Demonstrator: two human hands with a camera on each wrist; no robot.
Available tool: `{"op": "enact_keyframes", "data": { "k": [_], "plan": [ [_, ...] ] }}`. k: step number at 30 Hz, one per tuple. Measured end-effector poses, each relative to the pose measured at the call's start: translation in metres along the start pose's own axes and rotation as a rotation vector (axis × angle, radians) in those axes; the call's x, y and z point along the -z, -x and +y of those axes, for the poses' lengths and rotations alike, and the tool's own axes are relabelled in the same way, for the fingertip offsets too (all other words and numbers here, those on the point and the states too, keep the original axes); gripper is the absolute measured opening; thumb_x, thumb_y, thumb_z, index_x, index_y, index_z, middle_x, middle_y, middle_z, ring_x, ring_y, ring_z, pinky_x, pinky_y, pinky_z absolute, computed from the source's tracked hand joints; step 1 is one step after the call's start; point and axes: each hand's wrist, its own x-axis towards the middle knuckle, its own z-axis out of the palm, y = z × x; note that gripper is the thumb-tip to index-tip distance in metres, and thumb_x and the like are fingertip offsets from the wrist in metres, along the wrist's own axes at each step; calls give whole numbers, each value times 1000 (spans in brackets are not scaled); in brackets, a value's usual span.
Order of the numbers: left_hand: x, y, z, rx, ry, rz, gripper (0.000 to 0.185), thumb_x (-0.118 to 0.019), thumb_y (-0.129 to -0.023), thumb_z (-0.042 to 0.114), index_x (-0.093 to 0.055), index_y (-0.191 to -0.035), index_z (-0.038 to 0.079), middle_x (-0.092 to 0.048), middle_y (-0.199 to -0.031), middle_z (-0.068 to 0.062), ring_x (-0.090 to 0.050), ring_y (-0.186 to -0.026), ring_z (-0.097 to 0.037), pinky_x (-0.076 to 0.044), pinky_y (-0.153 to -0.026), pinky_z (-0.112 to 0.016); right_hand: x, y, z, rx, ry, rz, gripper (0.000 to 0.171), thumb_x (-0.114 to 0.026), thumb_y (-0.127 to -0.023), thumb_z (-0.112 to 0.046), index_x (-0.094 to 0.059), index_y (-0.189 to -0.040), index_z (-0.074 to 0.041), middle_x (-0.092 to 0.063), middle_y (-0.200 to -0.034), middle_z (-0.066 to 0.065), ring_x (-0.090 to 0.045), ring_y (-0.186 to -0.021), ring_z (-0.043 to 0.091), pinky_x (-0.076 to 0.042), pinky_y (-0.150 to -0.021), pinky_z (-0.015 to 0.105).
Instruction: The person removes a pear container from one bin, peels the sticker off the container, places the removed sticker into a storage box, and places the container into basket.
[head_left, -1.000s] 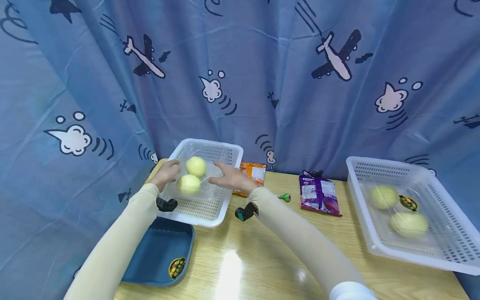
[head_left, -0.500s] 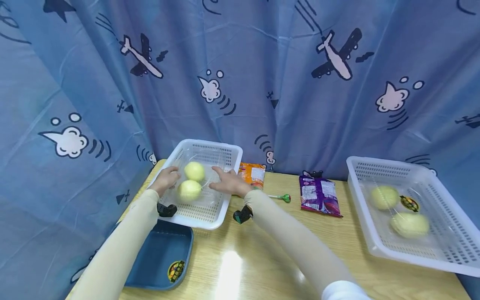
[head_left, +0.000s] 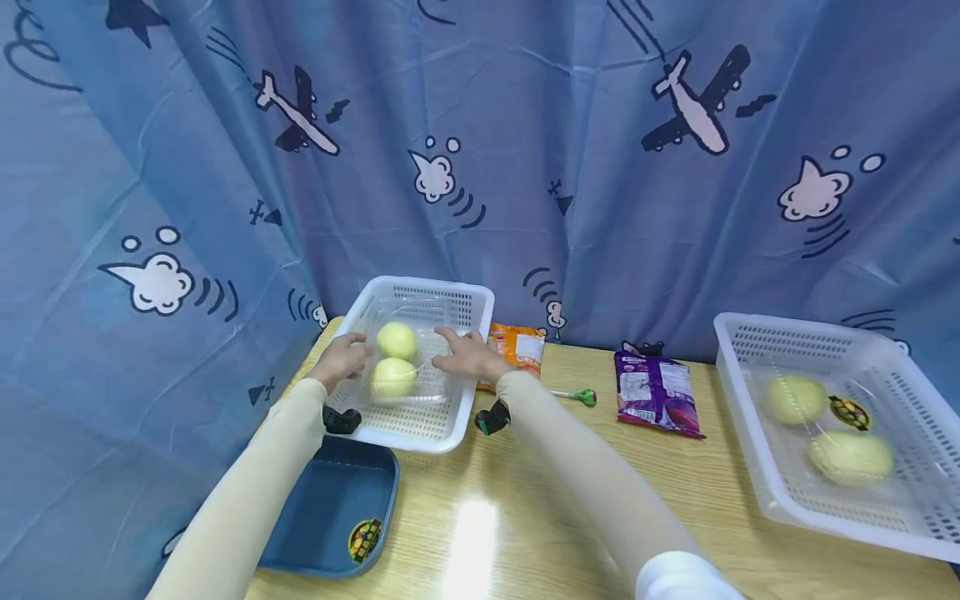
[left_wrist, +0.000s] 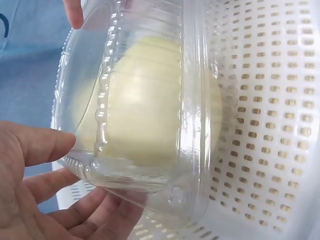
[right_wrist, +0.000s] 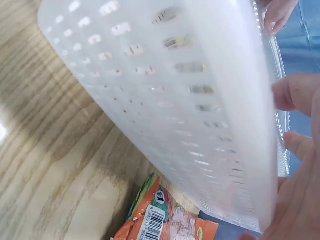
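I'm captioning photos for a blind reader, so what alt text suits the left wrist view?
A left hand grips a clear plastic box holding pale yellow, rounded contents. A white basket with small holes shows beyond it, and blue cloth at left.

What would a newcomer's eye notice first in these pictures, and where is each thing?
Probably the blue curtain, printed with planes, filling the upper head view. Next, two pale yellow round things in a clear plastic box, seen against the white basket left of centre, with the left hand and right hand at the box's sides. Then the purple packet, on the table farther right.
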Motion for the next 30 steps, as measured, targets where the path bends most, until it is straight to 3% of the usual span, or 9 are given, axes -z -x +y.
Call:
{"op": "enact_keyframes", "data": {
  "k": [5,9,13,21,25,30],
  "plan": [
    [-5,-4,5,-7,-37,-19,58,-41,-107,24,-27,-157,-2,-40,-154,-25,-52,-111,-30,-51,-99,-44,-3,11,-6,-51,75,16,67,-48,-100,-47,-27,-161,-26,-54,-151,11,-29,-149,37,-1,-124,65],
    [-5,-3,10,-29,-71,-12,56,-40,-106,23,-32,-154,-5,-39,-155,-27,-50,-125,-36,-50,-105,-50,-5,18,-13,-59,141,26,67,-47,-101,-48,-28,-160,-23,-58,-148,10,-36,-144,36,3,-125,64],
    [-4,-3,12,-35,-89,-22,55,-39,-105,22,-33,-152,-7,-36,-157,-27,-41,-141,-42,-46,-111,-54,-5,22,-18,-61,184,40,67,-48,-101,-49,-30,-160,-23,-60,-145,10,-39,-141,34,0,-125,63],
    [-5,-4,20,-51,-160,-52,61,-38,-105,26,-27,-154,-8,-31,-159,-30,-34,-147,-45,-33,-120,-59,-4,24,-21,-61,268,81,64,-48,-101,-50,-35,-158,-21,-45,-155,16,-31,-148,37,-12,-125,61],
    [-4,-2,29,-62,-168,-37,68,-38,-104,29,-15,-158,-6,-23,-163,-30,-27,-150,-46,-28,-123,-59,1,25,-21,-29,229,104,64,-50,-101,-49,-38,-156,-18,-44,-156,14,-35,-145,35,-17,-123,61],
    [-6,5,44,-131,-253,-17,67,-36,-105,29,-16,-158,-5,-21,-163,-30,-24,-151,-47,-27,-123,-60,14,33,-13,17,162,102,66,-50,-102,-47,-34,-157,-16,-37,-162,12,-31,-150,35,-19,-124,61]
  ]
}}
